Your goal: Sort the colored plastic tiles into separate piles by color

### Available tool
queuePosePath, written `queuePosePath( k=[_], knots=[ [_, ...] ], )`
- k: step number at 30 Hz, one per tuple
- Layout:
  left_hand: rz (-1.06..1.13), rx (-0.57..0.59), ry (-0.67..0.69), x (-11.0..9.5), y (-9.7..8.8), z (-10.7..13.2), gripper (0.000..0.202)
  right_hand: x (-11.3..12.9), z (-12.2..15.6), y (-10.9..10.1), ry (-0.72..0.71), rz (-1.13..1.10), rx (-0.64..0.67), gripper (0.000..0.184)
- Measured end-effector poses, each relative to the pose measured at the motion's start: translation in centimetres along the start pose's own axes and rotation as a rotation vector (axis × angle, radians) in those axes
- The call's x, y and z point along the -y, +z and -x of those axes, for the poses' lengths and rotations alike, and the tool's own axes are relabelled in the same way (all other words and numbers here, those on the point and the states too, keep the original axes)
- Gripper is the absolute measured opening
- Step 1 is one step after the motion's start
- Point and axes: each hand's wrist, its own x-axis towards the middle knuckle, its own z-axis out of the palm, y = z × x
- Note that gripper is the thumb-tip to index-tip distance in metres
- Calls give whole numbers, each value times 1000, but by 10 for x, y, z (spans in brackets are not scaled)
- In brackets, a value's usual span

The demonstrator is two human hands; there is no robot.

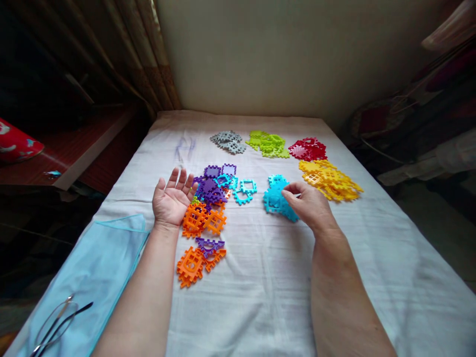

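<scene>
My left hand lies palm up with its fingers stretched out, holding nothing. Its fingertips reach the edge of a mixed heap with purple interlocking tiles and orange interlocking tiles. Over the blue pile, my right hand pinches thumb and forefinger at a blue interlocking tile; the fingers partly hide the grip. Between the hands lie several blue open-frame pieces. Closer to me sits a small group of orange tiles with a purple piece.
Grey, lime green, red and yellow tiles form separate piles toward the back and right. A light blue cloth with eyeglasses lies at left. White sheeting covers the surface; a wall stands behind.
</scene>
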Motion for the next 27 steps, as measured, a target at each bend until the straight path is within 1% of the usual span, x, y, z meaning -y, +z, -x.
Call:
queuePosePath(
  k=[3,5,6,8,10,13,15,17,21,27],
  knots=[
    [-5,-8,3,0,0,0,37,5,1,3,-20,29,-59,20],
    [-3,-10,-1,0,0,-1,35,14,3,10,-81,17,-84,19],
    [1,-11,-3,0,0,-1,35,19,5,16,-135,5,-81,19],
    [10,-11,-2,0,0,-1,35,32,11,29,-262,-12,-35,21],
    [12,-9,-1,0,0,-1,34,45,18,44,-346,3,41,24],
    [4,-2,-9,-1,-1,-1,32,59,27,63,-353,115,111,30],
    [4,1,-13,-1,-2,-1,32,63,31,70,-337,201,125,31],
    [12,4,-18,-2,-2,-2,32,65,33,73,-330,250,129,30],
    [34,-4,-18,-2,-2,-1,33,66,33,72,-337,270,126,24],
    [27,-2,-14,-2,-2,-1,31,70,37,63,-376,244,199,18]
  ],
)
